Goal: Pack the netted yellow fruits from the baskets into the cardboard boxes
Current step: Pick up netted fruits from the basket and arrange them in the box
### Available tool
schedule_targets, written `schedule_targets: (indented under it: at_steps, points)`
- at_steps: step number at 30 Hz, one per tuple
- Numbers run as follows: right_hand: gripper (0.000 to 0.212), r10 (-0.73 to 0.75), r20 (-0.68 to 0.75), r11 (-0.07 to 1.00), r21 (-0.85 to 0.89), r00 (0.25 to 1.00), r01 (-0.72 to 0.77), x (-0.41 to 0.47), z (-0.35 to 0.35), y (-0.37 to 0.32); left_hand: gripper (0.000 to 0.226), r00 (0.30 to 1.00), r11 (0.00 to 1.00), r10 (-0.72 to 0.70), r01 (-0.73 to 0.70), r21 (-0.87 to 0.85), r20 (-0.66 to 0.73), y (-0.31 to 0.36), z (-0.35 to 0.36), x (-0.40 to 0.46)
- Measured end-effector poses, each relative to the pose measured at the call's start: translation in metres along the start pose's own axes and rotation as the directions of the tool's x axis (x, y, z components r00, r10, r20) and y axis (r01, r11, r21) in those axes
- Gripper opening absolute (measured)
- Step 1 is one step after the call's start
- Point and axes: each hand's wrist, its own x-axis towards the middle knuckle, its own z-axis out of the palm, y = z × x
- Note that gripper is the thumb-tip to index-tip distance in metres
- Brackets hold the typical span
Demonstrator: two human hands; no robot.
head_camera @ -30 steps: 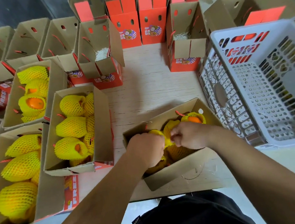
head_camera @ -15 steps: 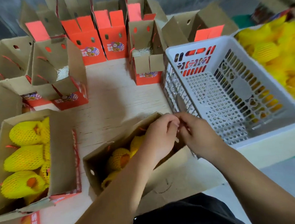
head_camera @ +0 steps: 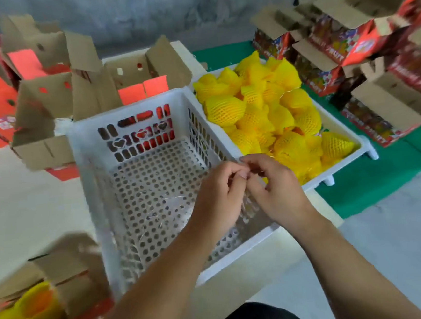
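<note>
White plastic basket [head_camera: 88,154] sits fruitless under us while our left hand [head_camera: 217,196] and right hand [head_camera: 279,189] curl fingertip to fingertip, holding nothing we can discern, probably because the netted yellow fruits [head_camera: 271,114] heap at one o'clock.

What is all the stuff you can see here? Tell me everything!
Near basket: one, white plastic, centre, no fruit inside, only a few straw-like strands.
Far basket: one, white, right of the near basket, on a green cloth.
Netted fruits: many, yellow, heaped in the far basket.
Open boxes: several, brown and red cardboard, back left on the table.
Printed boxes: several, dark red, stacked back right.
Packed box: one, brown, bottom left, blurred, yellow netted fruit showing.
Left hand: one, over the near basket, fingers curled, touching the right hand.
Right hand: one, fingers pinching something too small to tell.
</note>
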Motion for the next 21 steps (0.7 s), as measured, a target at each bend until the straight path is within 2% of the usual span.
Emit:
schedule_targets:
  at_steps: [1,2,4,5,7,9,13,15,17,19,21]
  points:
    - [0.036,0.043,0.015,0.992,-0.119,0.999,-0.041,0.015,-0.020,0.029,0.017,1.000,1.000,0.003,-0.003,0.008,-0.001,0.006,0.019,0.015]
    - [0.046,0.124,0.071,0.943,-0.318,0.990,-0.095,0.029,-0.037,0.056,0.018,1.000,1.000,0.014,-0.014,0.017,0.001,0.011,0.036,0.028]
    - [0.067,0.363,0.171,0.697,-0.702,0.916,-0.145,0.049,-0.056,0.096,0.017,0.999,0.998,0.035,-0.035,0.051,0.002,0.017,0.064,0.047]
    - [0.076,0.440,0.191,0.621,-0.771,0.878,-0.143,0.054,-0.058,0.108,0.017,0.999,0.996,0.038,-0.037,0.078,-0.003,0.019,0.075,0.053]
    - [0.085,0.450,0.211,0.624,-0.769,0.868,-0.138,0.061,-0.049,0.122,0.017,0.999,0.993,0.021,-0.017,0.116,-0.033,0.023,0.093,0.061]
    - [0.084,0.379,0.212,0.663,-0.741,0.901,-0.105,0.066,-0.040,0.128,0.019,0.998,0.990,-0.007,0.015,0.137,-0.064,0.026,0.106,0.065]
    - [0.080,0.348,0.075,0.815,-0.516,0.934,-0.262,0.073,-0.045,0.139,0.026,0.998,0.968,-0.017,0.032,0.249,-0.064,0.028,0.120,0.077]
    - [0.071,0.331,0.071,0.830,-0.496,0.941,-0.255,0.073,-0.049,0.145,0.033,0.999,0.952,-0.022,0.035,0.303,-0.045,0.027,0.128,0.093]
    - [0.062,0.324,0.132,0.842,-0.491,0.937,-0.222,0.074,-0.054,0.151,0.036,0.991,0.952,-0.131,0.130,0.276,-0.017,0.027,0.137,0.111]
    - [0.058,0.307,0.203,0.875,-0.443,0.930,-0.193,0.077,-0.059,0.153,0.040,0.949,0.939,-0.315,0.307,0.156,0.029,0.025,0.146,0.123]
    - [0.050,0.243,0.234,0.909,-0.394,0.941,-0.137,0.077,-0.062,0.155,0.044,0.908,0.909,-0.415,0.412,0.052,0.057,0.020,0.152,0.126]
